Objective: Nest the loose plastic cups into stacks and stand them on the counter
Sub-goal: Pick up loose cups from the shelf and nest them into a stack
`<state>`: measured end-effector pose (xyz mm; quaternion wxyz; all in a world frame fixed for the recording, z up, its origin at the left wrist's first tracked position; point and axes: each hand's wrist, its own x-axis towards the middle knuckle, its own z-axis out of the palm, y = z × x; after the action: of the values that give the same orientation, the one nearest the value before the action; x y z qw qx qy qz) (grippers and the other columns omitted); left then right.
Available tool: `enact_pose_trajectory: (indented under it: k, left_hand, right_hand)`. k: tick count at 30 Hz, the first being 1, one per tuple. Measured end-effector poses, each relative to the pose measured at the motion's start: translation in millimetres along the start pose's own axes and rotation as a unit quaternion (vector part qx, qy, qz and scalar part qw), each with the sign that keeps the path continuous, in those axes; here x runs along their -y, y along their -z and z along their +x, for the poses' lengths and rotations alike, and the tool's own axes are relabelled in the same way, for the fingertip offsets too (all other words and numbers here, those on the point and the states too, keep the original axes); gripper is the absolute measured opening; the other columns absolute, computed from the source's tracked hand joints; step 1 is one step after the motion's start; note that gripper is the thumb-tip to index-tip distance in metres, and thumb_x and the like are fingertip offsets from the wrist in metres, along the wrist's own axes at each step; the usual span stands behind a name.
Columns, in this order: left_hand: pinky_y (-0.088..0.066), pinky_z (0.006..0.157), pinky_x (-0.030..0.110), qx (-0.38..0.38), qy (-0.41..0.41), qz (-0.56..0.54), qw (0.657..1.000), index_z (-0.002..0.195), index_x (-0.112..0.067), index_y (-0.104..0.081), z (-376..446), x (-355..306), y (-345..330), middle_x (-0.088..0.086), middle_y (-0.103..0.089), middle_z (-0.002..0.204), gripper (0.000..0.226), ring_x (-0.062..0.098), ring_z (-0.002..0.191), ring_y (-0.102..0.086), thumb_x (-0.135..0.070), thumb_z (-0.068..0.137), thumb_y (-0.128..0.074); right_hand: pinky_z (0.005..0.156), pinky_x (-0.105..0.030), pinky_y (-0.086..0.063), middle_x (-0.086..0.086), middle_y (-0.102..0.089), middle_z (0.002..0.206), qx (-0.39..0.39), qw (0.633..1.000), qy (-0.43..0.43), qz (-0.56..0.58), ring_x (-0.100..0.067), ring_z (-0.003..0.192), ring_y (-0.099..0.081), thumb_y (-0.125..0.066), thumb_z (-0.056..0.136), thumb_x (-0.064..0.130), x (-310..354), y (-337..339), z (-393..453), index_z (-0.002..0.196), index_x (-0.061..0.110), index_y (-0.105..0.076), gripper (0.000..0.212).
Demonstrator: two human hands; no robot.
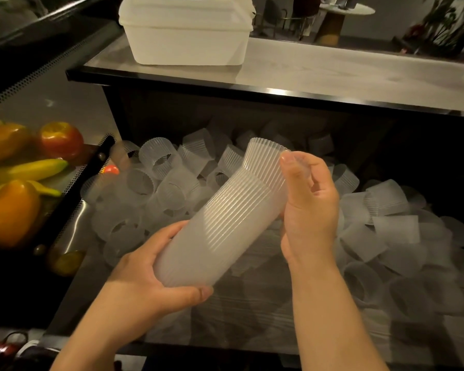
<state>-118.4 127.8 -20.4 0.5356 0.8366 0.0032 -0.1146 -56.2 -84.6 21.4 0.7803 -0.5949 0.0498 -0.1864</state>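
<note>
Right now I am in the middle of nesting: my left hand (pixel 156 266) curls around the closed bottom end of a long stack of cups (pixel 220 231), which lies tilted, its open end pointing up and away from me. My right hand (pixel 308 204) pinches the rim of the top cup (pixel 265 162), thumb and fingers closed on its ribbed wall. That cup sits skewed, only partly seated in the stack, so I judge the step in hand is pushing it home.

Below the stack, loose cups (pixel 172 183) are heaped in a dark bin (pixel 386 145) under the table (pixel 332 73). Many remain, so the task looks far from finished, and no stack stands on the table yet. A white tub (pixel 188 41) rests on the table's far left; the fruit (pixel 16 183) to my left is not my concern.

Next, I think the top cup needs straightening until its axis lines up with the stack, then a gentle press down. The thin plastic could buckle or jam if forced crooked. After that, I would reach for another loose cup or carry the stack up to the table.
</note>
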Motion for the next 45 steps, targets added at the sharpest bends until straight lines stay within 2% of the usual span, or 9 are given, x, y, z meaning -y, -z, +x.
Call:
enact_pose_trajectory:
  k: [3,8,15,29,33,36,39,41,45]
  left_hand:
    - [-0.057,0.082,0.040,0.004,0.003,-0.007,1.000,0.118,-0.071,-0.048,1.6,1.4,-0.1,-0.034,-0.059,0.111,0.097,0.011,0.101,-0.064,-0.060,0.030,-0.087]
    - [-0.056,0.081,0.039,0.007,0.003,-0.016,1.000,0.116,-0.072,-0.049,2.4,3.4,-3.1,-0.033,-0.059,0.111,0.097,0.012,0.101,-0.064,-0.059,0.028,-0.088]
    - [-0.052,0.075,0.029,0.016,0.001,-0.042,0.999,0.112,-0.072,-0.052,3.9,2.8,-3.8,-0.031,-0.062,0.111,0.094,0.000,0.098,-0.063,-0.056,0.027,-0.088]
    - [-0.054,0.080,0.033,0.042,-0.005,-0.051,0.998,0.110,-0.076,-0.050,4.2,-2.3,-10.9,-0.033,-0.061,0.113,0.092,-0.004,0.098,-0.063,-0.056,0.029,-0.087]
    - [-0.054,0.080,0.033,0.047,-0.005,-0.056,0.997,0.112,-0.075,-0.051,3.7,-3.6,-9.2,-0.032,-0.061,0.114,0.102,-0.004,0.098,-0.063,-0.071,0.017,-0.088]
    - [-0.055,0.078,0.031,0.044,-0.014,-0.060,0.997,0.112,-0.074,-0.053,3.2,-5.1,-9.4,-0.031,-0.062,0.115,0.101,-0.004,0.099,-0.063,-0.076,0.017,-0.086]
    - [-0.056,0.079,0.033,0.037,-0.018,-0.058,0.997,0.111,-0.074,-0.053,3.8,-5.5,-11.4,-0.031,-0.062,0.114,0.093,-0.003,0.097,-0.064,-0.060,0.026,-0.089]
    - [-0.056,0.078,0.033,0.039,-0.016,-0.060,0.997,0.113,-0.073,-0.053,3.8,-5.5,-12.0,-0.030,-0.063,0.114,0.097,-0.002,0.098,-0.064,-0.064,0.023,-0.090]
    - [-0.055,0.077,0.032,0.022,-0.011,-0.064,0.998,0.114,-0.071,-0.054,6.0,-1.9,-11.4,-0.029,-0.063,0.112,0.102,-0.002,0.097,-0.064,-0.081,0.017,-0.083]
  right_hand:
    - [0.067,-0.018,-0.050,0.010,-0.063,0.080,0.002,1.000,0.016,-0.024,-0.004,0.075,-0.058,-0.068,0.084,0.033,0.1,-0.6,-1.9,0.092,0.021,-0.064,0.014]
    - [0.072,-0.042,-0.051,0.004,-0.063,0.078,0.010,0.998,0.022,-0.057,-0.021,0.075,-0.058,-0.076,0.075,0.043,1.0,2.5,-3.1,0.085,0.028,-0.064,0.022]
    - [0.075,-0.039,-0.051,0.002,-0.066,0.080,0.015,0.999,0.007,-0.033,-0.019,0.078,-0.061,-0.076,0.079,0.042,3.0,8.8,-1.6,0.080,0.028,-0.065,0.017]
    - [0.071,-0.037,-0.043,0.004,-0.054,0.068,-0.081,0.996,-0.028,0.025,-0.023,0.075,-0.047,-0.075,0.077,0.044,2.0,16.7,-1.0,0.066,0.019,-0.049,0.038]
    - [0.083,-0.044,-0.050,-0.001,-0.056,0.075,-0.065,0.997,-0.041,0.030,-0.023,0.080,-0.051,-0.078,0.074,0.044,1.3,16.0,-2.6,0.067,0.022,-0.054,0.033]
    - [0.079,-0.043,-0.047,0.003,-0.060,0.075,-0.035,0.998,-0.045,0.031,-0.022,0.079,-0.054,-0.078,0.075,0.041,2.2,15.1,-4.5,0.071,0.021,-0.058,0.028]
    - [0.078,-0.042,-0.047,0.005,-0.062,0.077,-0.005,0.999,-0.037,0.007,-0.021,0.081,-0.055,-0.077,0.076,0.043,2.3,15.4,-6.2,0.075,0.024,-0.062,0.025]
    - [0.084,-0.043,-0.049,0.006,-0.065,0.087,0.011,0.999,-0.026,-0.025,-0.019,0.086,-0.059,-0.074,0.073,0.049,0.4,16.0,-6.9,0.084,0.030,-0.066,0.024]
    - [0.101,-0.046,-0.049,0.006,-0.064,0.115,0.054,0.993,-0.025,-0.099,-0.014,0.112,-0.060,-0.069,0.074,0.058,-5.2,16.2,-9.8,0.117,0.047,-0.060,0.045]
